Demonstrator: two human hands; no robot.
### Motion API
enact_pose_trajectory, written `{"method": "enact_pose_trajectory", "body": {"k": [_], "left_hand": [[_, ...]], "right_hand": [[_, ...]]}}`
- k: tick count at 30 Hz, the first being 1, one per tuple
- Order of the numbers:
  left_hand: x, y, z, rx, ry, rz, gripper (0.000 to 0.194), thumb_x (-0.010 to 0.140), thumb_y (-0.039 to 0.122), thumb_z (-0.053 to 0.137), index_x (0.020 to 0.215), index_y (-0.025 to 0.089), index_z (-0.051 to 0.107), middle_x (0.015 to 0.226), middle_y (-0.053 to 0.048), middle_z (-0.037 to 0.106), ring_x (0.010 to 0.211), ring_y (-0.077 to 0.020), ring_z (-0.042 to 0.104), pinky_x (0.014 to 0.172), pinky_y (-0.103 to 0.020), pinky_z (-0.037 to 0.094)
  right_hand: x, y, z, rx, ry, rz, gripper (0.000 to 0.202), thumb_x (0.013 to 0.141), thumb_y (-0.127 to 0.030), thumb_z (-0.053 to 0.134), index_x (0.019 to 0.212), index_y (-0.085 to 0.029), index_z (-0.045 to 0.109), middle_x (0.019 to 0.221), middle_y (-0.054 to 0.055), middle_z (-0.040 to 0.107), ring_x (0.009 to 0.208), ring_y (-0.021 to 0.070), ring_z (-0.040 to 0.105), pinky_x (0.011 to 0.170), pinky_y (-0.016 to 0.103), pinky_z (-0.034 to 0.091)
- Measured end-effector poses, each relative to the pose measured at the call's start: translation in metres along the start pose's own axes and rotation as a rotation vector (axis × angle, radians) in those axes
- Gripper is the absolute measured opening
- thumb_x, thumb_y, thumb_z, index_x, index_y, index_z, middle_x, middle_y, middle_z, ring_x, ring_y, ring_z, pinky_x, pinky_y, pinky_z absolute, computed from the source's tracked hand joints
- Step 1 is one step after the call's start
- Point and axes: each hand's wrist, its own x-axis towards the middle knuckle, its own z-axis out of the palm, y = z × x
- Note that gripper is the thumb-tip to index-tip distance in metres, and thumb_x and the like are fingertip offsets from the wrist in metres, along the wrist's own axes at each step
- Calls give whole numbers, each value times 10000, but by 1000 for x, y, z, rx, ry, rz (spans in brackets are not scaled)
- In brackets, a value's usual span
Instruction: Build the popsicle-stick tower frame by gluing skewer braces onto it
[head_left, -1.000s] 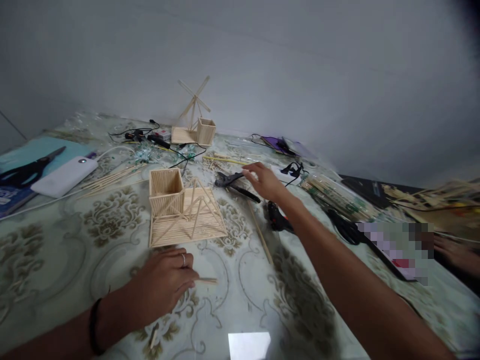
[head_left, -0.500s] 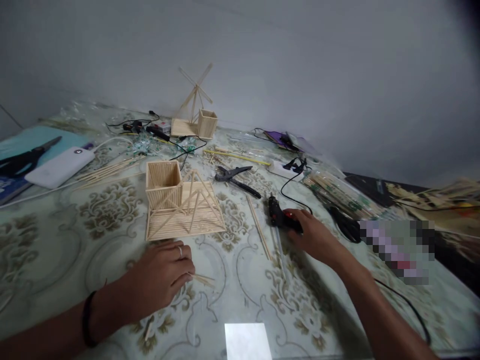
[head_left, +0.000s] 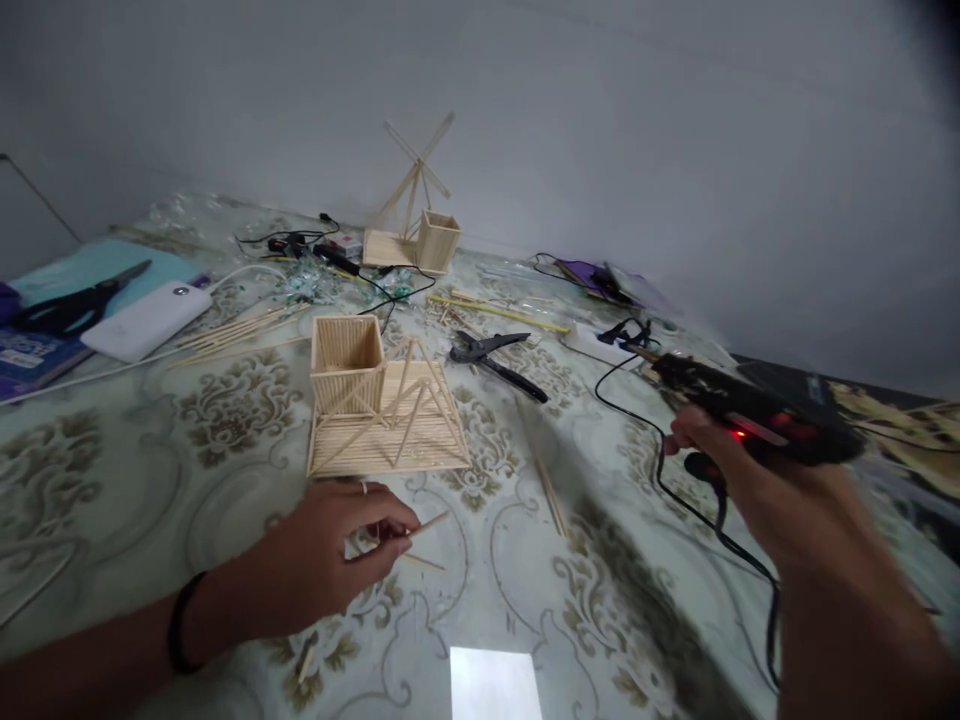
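Between its thumb and fingertips, my left hand pinches a short thin wooden stick. Another short stick lies on the table just under it. My right hand is wrapped round a black glue gun, raised above the table at the right with a red light lit and its nozzle pointing left. Behind my left hand stands a wooden model, a slatted base with an open square box and a frame of crossed sticks.
Black pliers lie behind two long sticks. A finished-looking windmill model stands near the wall. Scissors and a white power bank are at left. The gun's black cable loops at right, near a white power strip.
My right hand has picked up the glue gun and moved it up and to the right. My left hand has lifted one short stick off the table. The view has shifted slightly.
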Motion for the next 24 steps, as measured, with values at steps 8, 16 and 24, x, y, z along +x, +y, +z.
{"method": "enact_pose_trajectory", "body": {"k": [8, 16, 24], "left_hand": [[4, 3, -4, -117, 75, -24, 111, 1002, 180, 685, 964, 238, 771, 839, 39, 758, 766, -110, 696, 737, -226, 508], [3, 1, 0, -87, 116, -22, 156, 997, 109, 700, 944, 245, 756, 860, 55, 799, 784, -107, 731, 770, -226, 517], [5, 4, 1, -76, 141, 11, 191, 986, 70, 709, 986, 247, 780, 904, 48, 834, 809, -102, 770, 754, -195, 546]], "right_hand": [[-36, -87, 30, 502, -240, -256, 264, 970, -490, 778, 876, -256, 702, 821, 15, 693, 666, 185, 624, 570, 304, 483], [-50, -113, 63, 792, -534, -440, 265, 1043, -440, 692, 874, -236, 686, 837, 31, 660, 751, 190, 608, 660, 322, 495], [-60, -107, 71, 732, -554, -431, 189, 994, -387, 751, 872, -253, 697, 805, 28, 668, 738, 212, 640, 746, 386, 567]]}}
